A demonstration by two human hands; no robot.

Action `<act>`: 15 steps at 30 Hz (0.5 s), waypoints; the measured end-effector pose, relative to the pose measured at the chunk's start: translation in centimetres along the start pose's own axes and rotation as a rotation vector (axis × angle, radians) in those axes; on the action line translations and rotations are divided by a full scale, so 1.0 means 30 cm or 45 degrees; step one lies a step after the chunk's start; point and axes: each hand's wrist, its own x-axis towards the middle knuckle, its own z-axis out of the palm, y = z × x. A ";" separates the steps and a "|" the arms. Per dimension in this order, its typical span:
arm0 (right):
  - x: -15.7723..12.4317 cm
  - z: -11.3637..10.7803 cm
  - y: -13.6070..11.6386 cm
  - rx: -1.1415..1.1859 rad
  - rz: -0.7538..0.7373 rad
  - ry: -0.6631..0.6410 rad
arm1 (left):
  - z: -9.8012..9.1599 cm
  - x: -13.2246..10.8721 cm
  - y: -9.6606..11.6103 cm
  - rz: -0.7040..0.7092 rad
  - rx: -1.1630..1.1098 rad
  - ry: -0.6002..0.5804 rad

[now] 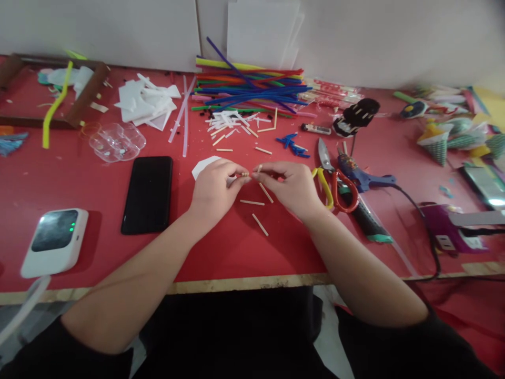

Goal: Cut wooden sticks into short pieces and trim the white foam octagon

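My left hand (215,189) pinches several short wooden sticks (245,175) between thumb and fingertips, with only their ends showing. Close beside it, my right hand (292,188) is closed on a similar stick (259,168); the two sets of fingertips nearly meet. On the red table below lie loose wooden sticks, one level (252,202) and one slanted (260,225). A white paper piece (203,167) is partly hidden behind my left hand. Scissors (335,184) with red and yellow handles lie just right of my right hand.
A black phone (147,195) and a white device (55,242) lie left. Beyond my hands are white scraps (225,121), blue pieces (292,145) and coloured pipe cleaners (252,87). To the right are a glue gun (365,176) with its cord and a dark sculpted model (355,117).
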 end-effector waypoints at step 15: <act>0.019 0.041 0.035 -0.338 -0.343 -0.097 | -0.007 0.000 -0.001 -0.056 -0.068 -0.021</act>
